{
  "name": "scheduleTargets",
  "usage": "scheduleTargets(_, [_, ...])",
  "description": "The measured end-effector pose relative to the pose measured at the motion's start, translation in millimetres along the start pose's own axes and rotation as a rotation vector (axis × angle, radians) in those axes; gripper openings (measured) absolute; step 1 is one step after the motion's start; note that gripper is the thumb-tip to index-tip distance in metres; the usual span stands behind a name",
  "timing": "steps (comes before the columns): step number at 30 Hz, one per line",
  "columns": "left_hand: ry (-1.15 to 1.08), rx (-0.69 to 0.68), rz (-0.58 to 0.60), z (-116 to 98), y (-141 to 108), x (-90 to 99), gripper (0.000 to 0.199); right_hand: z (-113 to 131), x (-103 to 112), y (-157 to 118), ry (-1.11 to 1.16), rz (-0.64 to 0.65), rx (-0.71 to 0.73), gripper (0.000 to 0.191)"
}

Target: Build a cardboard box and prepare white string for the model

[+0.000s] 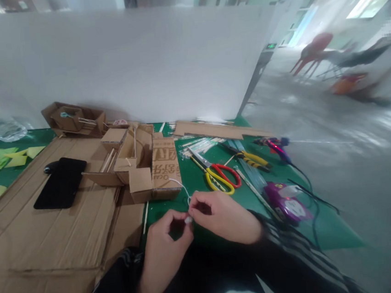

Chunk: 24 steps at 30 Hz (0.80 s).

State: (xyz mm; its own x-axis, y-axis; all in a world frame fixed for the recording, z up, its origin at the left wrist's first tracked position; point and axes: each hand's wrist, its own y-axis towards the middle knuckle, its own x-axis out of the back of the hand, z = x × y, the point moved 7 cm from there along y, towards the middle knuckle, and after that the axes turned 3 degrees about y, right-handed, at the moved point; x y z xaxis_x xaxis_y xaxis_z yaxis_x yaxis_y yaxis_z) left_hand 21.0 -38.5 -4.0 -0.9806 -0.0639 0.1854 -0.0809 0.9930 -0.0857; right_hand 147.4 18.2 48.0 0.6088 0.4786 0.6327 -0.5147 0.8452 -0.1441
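A thin white string [177, 181] runs from the cardboard construction [165, 163] down to my fingers. My left hand [166, 241] is closed in a pinch on a small whitish piece [188, 220]. Right beside it, my right hand [219, 211] pinches the string, its fingertips almost touching those of my left hand. Both hands are over the near edge of the green table, just in front of the cardboard construction. Scissors [219, 174] with red and yellow handles lie beyond my right hand.
Pliers [250, 158], a glue gun [277, 148], a purple device [287, 202] with a cable and thin sticks [200, 145] lie at the right. Cardboard sheets [82, 226] with a black phone-like slab [60, 183] fill the left. A white partition [121, 61] stands behind.
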Motion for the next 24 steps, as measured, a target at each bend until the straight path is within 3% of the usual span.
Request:
scheduleTargets(5, [-0.164,0.056,0.007,5,6,-0.1,0.010,7,0,-7,-0.038,-0.049,-0.019,0.014])
scheduleTargets(12, [-0.583,0.205,0.056,13,6,-7.6,0.028,18,-3,-22,0.161,-0.123,0.045,0.016])
scheduleTargets(24, [-1.117,0.340,0.116,0,-7,-22.8,0.018,11,-24,-24,0.377,-0.165,0.105,0.020])
